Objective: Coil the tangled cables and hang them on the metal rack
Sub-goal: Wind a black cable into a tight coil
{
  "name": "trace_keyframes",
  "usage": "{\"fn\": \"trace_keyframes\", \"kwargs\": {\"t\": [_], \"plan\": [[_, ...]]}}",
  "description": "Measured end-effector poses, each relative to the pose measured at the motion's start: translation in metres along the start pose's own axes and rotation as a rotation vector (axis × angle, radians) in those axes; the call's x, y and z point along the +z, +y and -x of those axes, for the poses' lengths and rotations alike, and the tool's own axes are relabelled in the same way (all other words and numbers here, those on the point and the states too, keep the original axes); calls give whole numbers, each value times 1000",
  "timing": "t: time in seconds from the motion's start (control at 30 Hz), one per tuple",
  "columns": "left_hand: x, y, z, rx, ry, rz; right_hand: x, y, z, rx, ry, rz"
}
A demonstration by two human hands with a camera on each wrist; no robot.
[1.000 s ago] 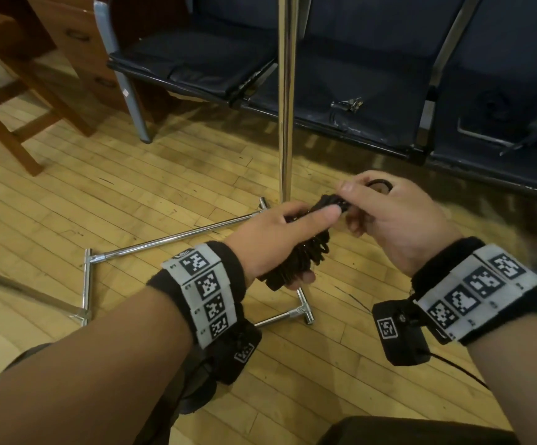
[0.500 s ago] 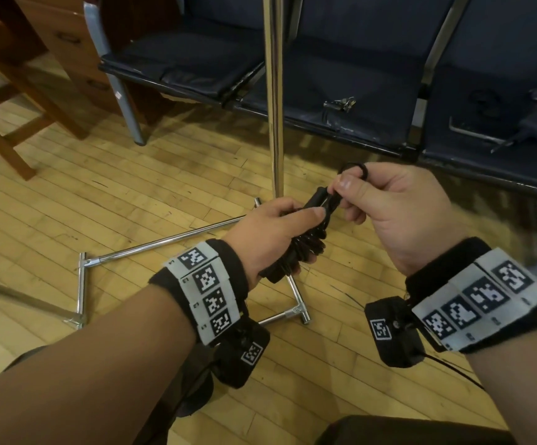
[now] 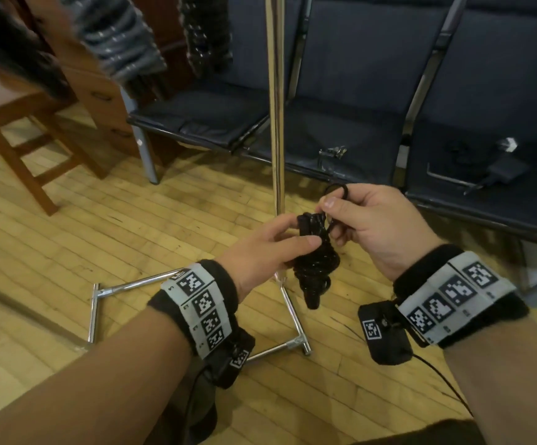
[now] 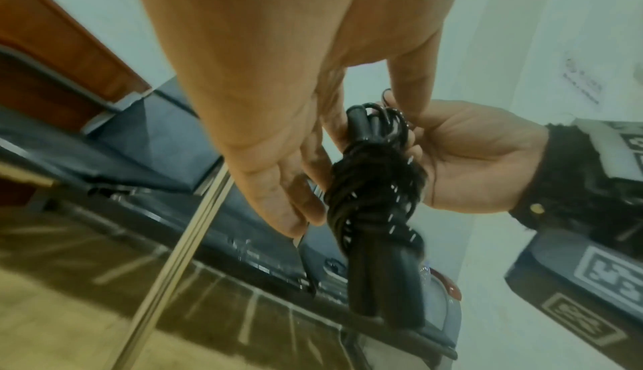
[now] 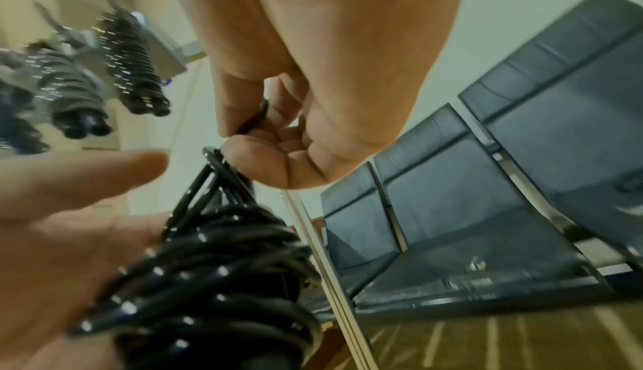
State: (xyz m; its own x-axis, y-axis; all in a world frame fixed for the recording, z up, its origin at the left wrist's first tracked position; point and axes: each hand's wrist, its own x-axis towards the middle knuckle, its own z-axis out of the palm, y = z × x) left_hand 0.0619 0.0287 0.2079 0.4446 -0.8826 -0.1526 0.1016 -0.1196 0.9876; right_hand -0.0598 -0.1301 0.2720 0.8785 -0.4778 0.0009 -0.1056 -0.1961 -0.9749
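A black cable, wound into a tight bundle (image 3: pixel 317 268) (image 4: pixel 375 197) (image 5: pixel 216 279), hangs upright between my hands in front of the metal rack's pole (image 3: pixel 275 107). My left hand (image 3: pixel 302 231) holds the bundle's upper part between thumb and fingers. At the bundle's top, my right hand (image 3: pixel 331 213) (image 5: pixel 243 133) pinches a small cable loop (image 3: pixel 336 189) between thumb and forefinger. Several coiled cables (image 3: pixel 125 43) (image 5: pixel 132 67) hang on the rack at the upper left. The rack's chrome base (image 3: pixel 193 281) lies on the floor under my hands.
A row of dark blue seats (image 3: pixel 341 139) stands right behind the pole, with a black charger (image 3: pixel 501 170) and a small metal clip (image 3: pixel 333 152) on them. A wooden stool (image 3: pixel 35 149) and a wooden cabinet (image 3: pixel 100 78) stand at the left on plank flooring.
Both hands have risen and the bundle now hangs more upright. The right hand has drawn the small loop up out of the bundle's top. The hung coils have come into view.
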Motion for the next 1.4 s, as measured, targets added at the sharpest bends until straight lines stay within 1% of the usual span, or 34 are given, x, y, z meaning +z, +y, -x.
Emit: {"fn": "trace_keyframes", "kwargs": {"t": [0.07,0.13,0.27,0.43,0.53,0.6,0.7,0.8,0.9,1.0,1.17,1.27,1.4], "plan": [[-6,25,11,40,26,-37,2,-28,7,-35,-61,85],[-10,50,22,95,55,-75,6,-57,15,-69,-92,124],[-14,105,55,257,123,-211,19,-115,29,-176,-105,183],[-23,165,103,418,253,-273,38,-181,42,-276,-126,160],[-31,197,128,460,323,-272,55,-217,45,-348,-117,172],[-40,214,144,478,352,-228,67,-241,46,-396,-115,163],[-55,235,172,506,411,-205,91,-270,50,-433,-128,103],[-72,249,200,545,473,-198,117,-287,54,-449,-144,21],[-88,257,224,550,541,-190,144,-296,58,-476,-126,83],[-105,261,238,524,604,-150,170,-302,56,-473,-117,100],[-139,268,244,520,749,-198,199,-311,46,-439,-105,115],[-156,273,243,530,777,-115,209,-315,36,-417,-77,105],[-167,274,239,522,788,-19,215,-320,21,-448,27,172]]}}
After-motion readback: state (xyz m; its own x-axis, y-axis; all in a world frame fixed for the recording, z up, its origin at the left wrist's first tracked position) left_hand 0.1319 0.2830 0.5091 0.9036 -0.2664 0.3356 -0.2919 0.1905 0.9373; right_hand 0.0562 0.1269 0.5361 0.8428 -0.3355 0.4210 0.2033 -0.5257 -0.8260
